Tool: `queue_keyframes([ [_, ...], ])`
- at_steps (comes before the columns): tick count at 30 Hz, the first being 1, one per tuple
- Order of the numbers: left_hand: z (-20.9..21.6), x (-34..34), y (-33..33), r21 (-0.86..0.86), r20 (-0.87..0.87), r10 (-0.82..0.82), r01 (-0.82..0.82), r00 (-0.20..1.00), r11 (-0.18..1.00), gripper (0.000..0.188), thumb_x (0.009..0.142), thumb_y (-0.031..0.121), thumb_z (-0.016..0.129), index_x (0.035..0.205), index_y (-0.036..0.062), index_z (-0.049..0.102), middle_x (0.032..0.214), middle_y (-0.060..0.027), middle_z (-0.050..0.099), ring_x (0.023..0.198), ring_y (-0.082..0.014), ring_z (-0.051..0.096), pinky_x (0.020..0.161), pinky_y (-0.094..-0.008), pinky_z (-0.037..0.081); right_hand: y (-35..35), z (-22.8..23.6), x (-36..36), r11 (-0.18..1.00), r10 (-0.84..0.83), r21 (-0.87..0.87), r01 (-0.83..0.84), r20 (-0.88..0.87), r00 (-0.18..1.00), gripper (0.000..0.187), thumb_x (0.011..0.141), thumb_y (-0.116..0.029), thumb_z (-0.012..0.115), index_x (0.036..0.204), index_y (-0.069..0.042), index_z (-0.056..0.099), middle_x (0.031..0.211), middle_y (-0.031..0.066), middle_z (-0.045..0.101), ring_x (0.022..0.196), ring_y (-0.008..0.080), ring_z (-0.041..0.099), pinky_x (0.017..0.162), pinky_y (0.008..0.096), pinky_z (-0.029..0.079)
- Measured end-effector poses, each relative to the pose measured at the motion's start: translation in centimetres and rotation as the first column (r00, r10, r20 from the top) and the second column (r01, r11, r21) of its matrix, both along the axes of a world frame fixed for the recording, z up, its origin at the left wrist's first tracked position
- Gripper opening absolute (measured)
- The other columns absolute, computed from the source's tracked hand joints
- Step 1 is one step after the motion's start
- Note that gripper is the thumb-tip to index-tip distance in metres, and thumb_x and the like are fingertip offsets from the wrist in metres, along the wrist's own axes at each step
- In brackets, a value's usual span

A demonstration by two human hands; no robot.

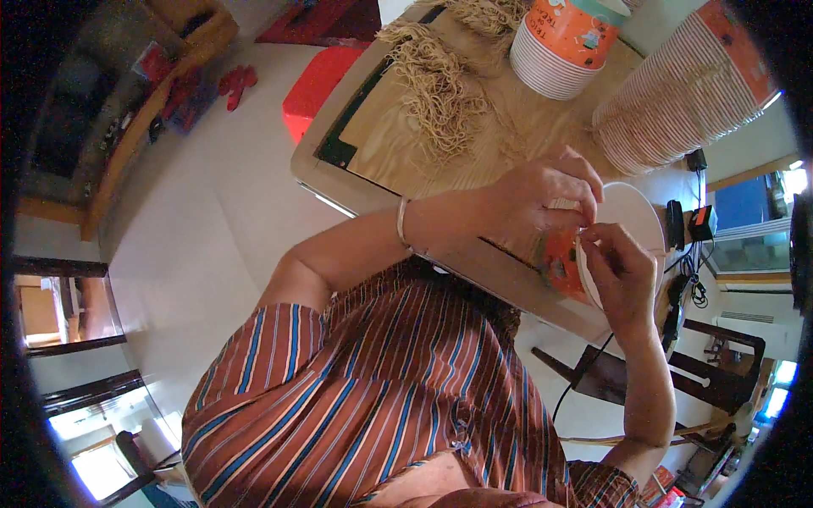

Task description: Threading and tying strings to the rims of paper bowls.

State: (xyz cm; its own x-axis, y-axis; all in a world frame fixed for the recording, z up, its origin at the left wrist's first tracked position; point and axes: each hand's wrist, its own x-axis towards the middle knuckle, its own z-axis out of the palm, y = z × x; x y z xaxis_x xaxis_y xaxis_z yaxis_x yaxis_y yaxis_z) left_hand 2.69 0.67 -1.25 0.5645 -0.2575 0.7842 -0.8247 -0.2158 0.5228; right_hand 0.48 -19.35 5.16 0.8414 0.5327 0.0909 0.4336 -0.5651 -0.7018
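An orange paper bucket (562, 259) with a white inside lies tipped at the table's near right edge, its open mouth turned to the right. My right hand (625, 269) grips its rim, fingertips bent in a pinch. From the left my left hand (555, 193) reaches over, fingers curled and closed, its fingertips meeting those of the right hand at the rim. Whatever sits between the left fingertips is too small to make out. Beyond the hands a loose heap of beige cords (440, 97) is spread on the wooden board (381, 144).
Nested paper buckets (555, 72) stand at the far side of the table. A taller, leaning stack (669, 106) is to their right. Black cables and small adapters (701, 222) lie at the right edge. A red stool (309, 89) is beyond the table's left side.
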Motion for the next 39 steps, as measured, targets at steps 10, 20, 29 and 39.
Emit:
queue_keyframes([
  [10, 2.7, 4.9, 0.5, 0.311, -0.330, -0.438, 0.534, 0.836, 0.786, 0.013, 0.081, 0.015, 0.066, 0.092, 0.0098, 0.070, 0.089, -0.0053, 0.068, 0.088, -0.0194, 0.063, 0.079, -0.0308, 0.049, 0.0, 0.4, -0.2, 0.950, 0.266, -0.276, -0.143, 0.483, 0.834, 0.024, 0.078, 0.000, 0.063, 0.102, -0.006, 0.064, 0.083, 0.0087, 0.060, 0.067, 0.0228, 0.063, 0.058, 0.0329, 0.052],
  [20, 4.4, 7.7, -1.2, 0.206, -0.679, -0.524, 0.818, 0.514, 0.536, 0.017, 0.079, 0.010, 0.066, 0.095, 0.0020, 0.069, 0.084, -0.0030, 0.070, 0.074, -0.0110, 0.061, 0.069, -0.0280, 0.048, 0.1, 0.3, 0.0, 0.927, 0.326, -0.344, -0.148, 0.547, 0.772, 0.029, 0.080, 0.006, 0.060, 0.108, -0.001, 0.063, 0.086, 0.0125, 0.060, 0.070, 0.0243, 0.062, 0.060, 0.0299, 0.049],
  [29, 6.5, 7.9, -1.9, 0.470, -0.669, -0.396, 0.771, 0.629, 0.429, 0.019, 0.080, 0.016, 0.068, 0.091, 0.0015, 0.070, 0.076, -0.0017, 0.068, 0.069, -0.0093, 0.057, 0.065, -0.0279, 0.046, -0.2, 0.1, 0.1, 0.927, 0.352, -0.330, -0.177, 0.606, 0.713, 0.028, 0.080, 0.006, 0.060, 0.107, -0.001, 0.063, 0.088, 0.0136, 0.061, 0.070, 0.0257, 0.064, 0.060, 0.0308, 0.050],
  [39, 8.0, 8.7, -3.2, 0.564, -0.697, -0.368, 0.787, 0.616, 0.248, 0.019, 0.078, 0.018, 0.066, 0.084, 0.0006, 0.069, 0.072, -0.0028, 0.066, 0.064, -0.0122, 0.055, 0.062, -0.0318, 0.044, 0.5, -0.2, -0.4, 0.922, 0.279, -0.383, -0.054, 0.563, 0.778, 0.011, 0.085, -0.005, 0.060, 0.095, -0.005, 0.059, 0.085, 0.0122, 0.063, 0.071, 0.0286, 0.064, 0.059, 0.0355, 0.051],
])
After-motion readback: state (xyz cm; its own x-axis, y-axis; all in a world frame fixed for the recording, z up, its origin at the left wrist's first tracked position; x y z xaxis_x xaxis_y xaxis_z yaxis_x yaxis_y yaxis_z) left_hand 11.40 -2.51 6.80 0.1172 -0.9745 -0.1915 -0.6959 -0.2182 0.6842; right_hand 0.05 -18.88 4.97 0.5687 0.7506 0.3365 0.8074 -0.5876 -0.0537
